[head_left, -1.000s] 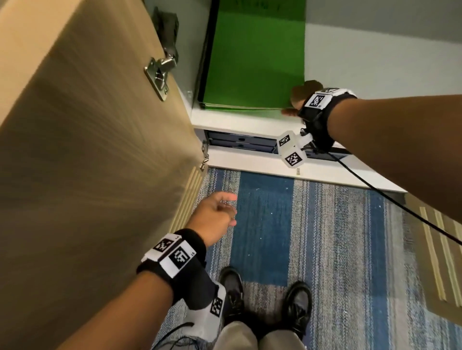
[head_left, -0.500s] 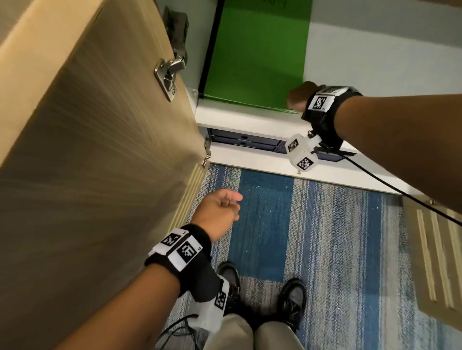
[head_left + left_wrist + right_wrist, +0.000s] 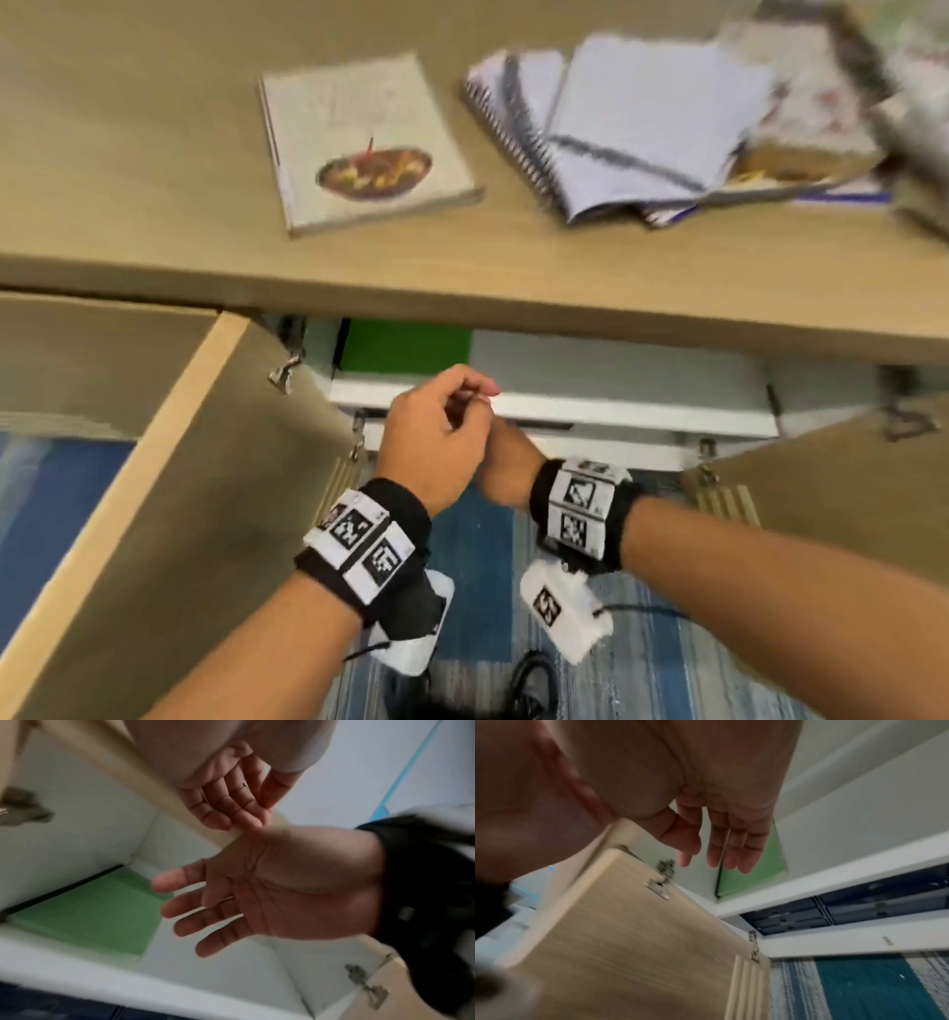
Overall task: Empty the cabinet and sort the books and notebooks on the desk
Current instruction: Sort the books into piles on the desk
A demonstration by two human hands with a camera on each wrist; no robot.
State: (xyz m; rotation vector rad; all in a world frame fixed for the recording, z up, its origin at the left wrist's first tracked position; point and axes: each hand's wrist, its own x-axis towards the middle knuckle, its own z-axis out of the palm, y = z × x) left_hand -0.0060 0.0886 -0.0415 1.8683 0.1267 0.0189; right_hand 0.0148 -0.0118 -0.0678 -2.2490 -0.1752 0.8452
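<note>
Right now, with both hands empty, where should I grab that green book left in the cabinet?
Probably its front edge, from the open front. The green book lies flat on the shelf against the left wall, so slide fingers under there.

I see bare forearms, each wrist wrapped in a black fabric band [image 3: 398, 519] carrying white square-coded marker tiles [image 3: 580, 506]. A white camera block [image 3: 565, 614] hangs under each wrist, trailing a thin black cable [image 3: 642, 610].

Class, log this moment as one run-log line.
left hand: empty | right hand: empty | green book: in cabinet | cookbook: on desk
</note>
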